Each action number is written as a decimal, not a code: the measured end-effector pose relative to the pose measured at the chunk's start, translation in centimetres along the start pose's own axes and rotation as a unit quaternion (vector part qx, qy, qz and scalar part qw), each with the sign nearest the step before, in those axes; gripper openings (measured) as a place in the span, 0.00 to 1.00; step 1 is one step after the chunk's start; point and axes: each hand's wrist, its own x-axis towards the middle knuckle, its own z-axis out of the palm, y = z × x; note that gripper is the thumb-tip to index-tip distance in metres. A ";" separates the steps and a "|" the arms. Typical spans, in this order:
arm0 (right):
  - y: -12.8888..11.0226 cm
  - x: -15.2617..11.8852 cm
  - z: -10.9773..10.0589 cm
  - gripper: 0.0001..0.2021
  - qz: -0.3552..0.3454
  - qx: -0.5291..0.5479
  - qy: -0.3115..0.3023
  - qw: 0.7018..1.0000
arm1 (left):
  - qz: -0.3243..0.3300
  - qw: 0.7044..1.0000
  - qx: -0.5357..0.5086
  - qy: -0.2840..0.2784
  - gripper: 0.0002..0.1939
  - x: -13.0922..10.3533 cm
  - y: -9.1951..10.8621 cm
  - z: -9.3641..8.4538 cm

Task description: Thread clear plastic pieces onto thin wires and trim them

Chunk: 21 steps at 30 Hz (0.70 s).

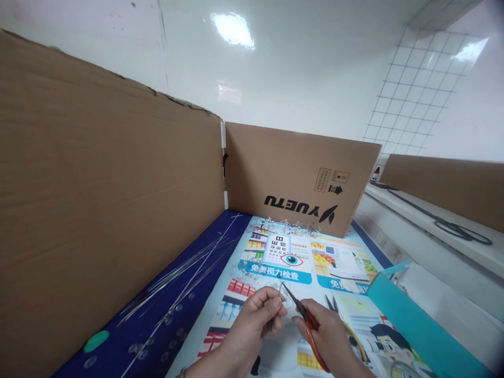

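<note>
My left hand (258, 320) is closed in a pinch on a thin wire (280, 285) that stands up from the fingertips, with a small dark piece at its top. In my right hand (325, 328) is a pair of orange-handled scissors (311, 336). The blades point up and left, their tips close to the wire; whether they touch it I cannot tell. Both hands are above a printed poster sheet (303, 291). Beside my right hand lies a second pair of scissors (352, 336) with yellow handles.
Cardboard panels stand at left (110, 199) and back (299, 178). Thin wires (173, 275) and clear round pieces (137, 349) lie on the blue strip. Tangled wire pieces (291, 227) line the back panel's foot. A teal box (425, 325) sits right.
</note>
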 end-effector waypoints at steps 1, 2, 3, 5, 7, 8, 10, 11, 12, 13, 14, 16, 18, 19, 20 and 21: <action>0.0 0.1 -0.2 0.04 -0.003 -0.004 0.001 1.000 | -0.001 1.000 0.007 0.000 0.10 0.1 0.1 0.0; 0.1 0.1 -0.3 0.04 -0.006 -0.009 0.002 1.000 | -0.003 1.000 0.015 0.000 0.11 0.1 0.3 -0.1; 0.2 0.2 -0.5 0.05 -0.010 -0.017 0.004 1.000 | -0.006 1.000 0.022 -0.001 0.11 0.2 0.4 -0.1; 0.5 0.4 -0.9 0.06 -0.018 -0.038 0.007 0.999 | -0.010 0.999 0.035 -0.005 0.11 0.2 0.8 -0.1; 0.9 0.5 -1.2 0.06 -0.027 -0.062 0.009 0.998 | -0.012 0.999 0.044 -0.014 0.11 0.3 1.0 -0.3; 1.2 0.6 -1.3 0.06 -0.031 -0.075 0.009 0.997 | -0.011 0.999 0.046 -0.019 0.11 0.4 1.1 -0.4; 1.6 0.8 -1.7 0.06 -0.038 -0.098 0.007 0.994 | -0.011 0.998 0.050 -0.030 0.11 0.5 1.1 -0.6; 1.7 0.8 -1.9 0.06 -0.044 -0.106 0.007 0.993 | -0.014 0.998 0.053 -0.036 0.10 0.6 1.2 -0.7; 1.8 0.9 -2.1 0.06 -0.052 -0.113 0.007 0.992 | -0.019 0.997 0.055 -0.041 0.10 0.7 1.2 -0.9; 1.9 0.9 -2.4 0.07 -0.060 -0.118 0.006 0.991 | -0.026 0.997 0.057 -0.045 0.10 0.7 1.3 -1.0; 1.9 0.9 -2.6 0.07 -0.069 -0.122 0.006 0.990 | -0.034 0.996 0.061 -0.049 0.10 0.8 1.5 -1.1; 1.9 0.9 -3.2 0.08 -0.080 -0.127 0.004 0.989 | -0.049 0.995 0.074 -0.052 0.10 0.9 1.8 -1.2; 1.9 0.9 -3.6 0.08 -0.085 -0.128 -0.001 0.988 | -0.058 0.993 0.092 -0.051 0.10 0.9 2.0 -1.2; 2.0 1.0 -3.7 0.08 -0.085 -0.127 -0.004 0.988 | -0.059 0.992 0.100 -0.051 0.10 0.9 2.1 -1.3; 2.0 1.0 -3.8 0.08 -0.084 -0.125 -0.006 0.989 | -0.059 0.991 0.107 -0.053 0.10 1.0 2.1 -1.3; 2.0 1.0 -3.9 0.08 -0.082 -0.124 -0.008 0.989 | -0.058 0.991 0.111 -0.056 0.10 1.0 2.0 -1.3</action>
